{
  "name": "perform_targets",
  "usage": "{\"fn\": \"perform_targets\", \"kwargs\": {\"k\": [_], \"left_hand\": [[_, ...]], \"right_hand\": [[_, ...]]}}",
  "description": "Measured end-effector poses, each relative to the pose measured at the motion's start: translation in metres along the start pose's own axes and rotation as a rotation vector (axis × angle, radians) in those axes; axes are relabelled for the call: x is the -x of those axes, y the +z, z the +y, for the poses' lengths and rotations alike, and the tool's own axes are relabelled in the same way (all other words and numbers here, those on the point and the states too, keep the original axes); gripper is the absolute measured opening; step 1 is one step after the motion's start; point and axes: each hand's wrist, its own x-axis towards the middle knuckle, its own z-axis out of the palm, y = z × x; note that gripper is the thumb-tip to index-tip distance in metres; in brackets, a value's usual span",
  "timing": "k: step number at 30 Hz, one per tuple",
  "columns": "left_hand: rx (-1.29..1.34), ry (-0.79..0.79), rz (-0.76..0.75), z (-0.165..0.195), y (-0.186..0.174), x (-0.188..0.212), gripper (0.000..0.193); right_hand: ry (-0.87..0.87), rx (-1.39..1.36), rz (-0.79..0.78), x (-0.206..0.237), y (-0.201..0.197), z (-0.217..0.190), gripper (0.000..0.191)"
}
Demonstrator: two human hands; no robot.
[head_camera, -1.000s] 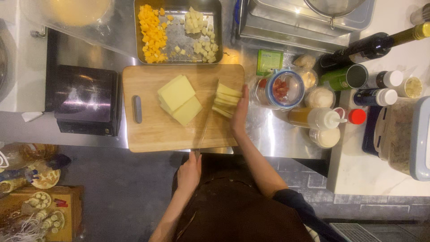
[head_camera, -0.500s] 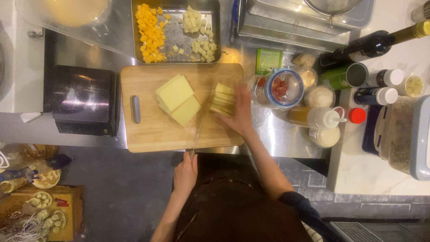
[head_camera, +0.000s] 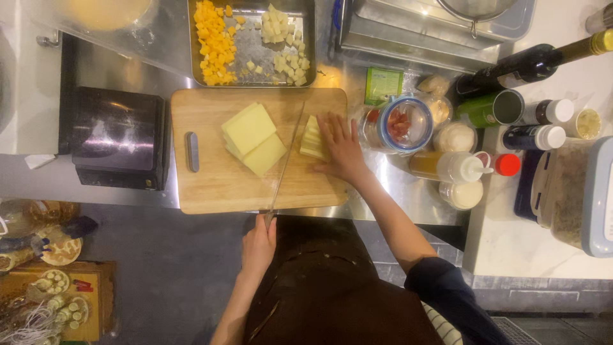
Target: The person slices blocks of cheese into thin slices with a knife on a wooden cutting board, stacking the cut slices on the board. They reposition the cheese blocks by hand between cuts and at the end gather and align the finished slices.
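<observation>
Wooden board [head_camera: 211,185], knife [head_camera: 287,153] now laid across it, left hand [head_camera: 258,243] seemingly clamped on handle, right hand [head_camera: 341,147] flat on cheese slices [head_camera: 311,137]

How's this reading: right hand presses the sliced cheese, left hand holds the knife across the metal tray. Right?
Not quite. Head view: the left hand holds the knife across the wooden cutting board, not the metal tray. The rest stands.

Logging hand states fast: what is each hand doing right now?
Left hand: closed around the knife handle.
Right hand: open, flat on the cheese slices.
</observation>
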Motion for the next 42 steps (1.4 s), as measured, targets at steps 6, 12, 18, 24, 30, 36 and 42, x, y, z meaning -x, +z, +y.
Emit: {"fn": "perform_targets", "kwargs": {"k": [6,12,18,24,30,36,42], "left_hand": [[0.049,-0.076,-0.066,0.0,-0.005,0.005,0.023],[0.058,-0.042,0.003,0.002,-0.01,0.008,0.022],[0.157,0.068,0.077,0.003,-0.014,0.011,0.022],[0.191,-0.154,0.0,-0.007,-0.029,0.036,0.027],[0.299,-0.24,0.184,-0.031,-0.052,0.067,0.028],[-0.184,-0.561,0.144,-0.045,-0.063,0.055,0.027],[-0.194,-0.347,0.392,-0.055,-0.072,0.004,0.038]], "right_hand": [[-0.019,-0.081,-0.019,-0.003,-0.002,-0.002,0.101],[-0.146,-0.032,-0.098,-0.036,-0.011,0.011,0.101],[-0.148,-0.066,-0.109,-0.068,-0.019,0.017,0.101],[-0.211,0.033,-0.003,-0.063,-0.026,-0.003,0.115],[-0.413,-0.21,-0.103,-0.106,-0.006,-0.052,0.119],[-0.393,-0.186,-0.46,-0.155,0.001,-0.069,0.101],[-0.506,-0.182,-0.42,-0.165,-0.01,-0.076,0.088]]}}
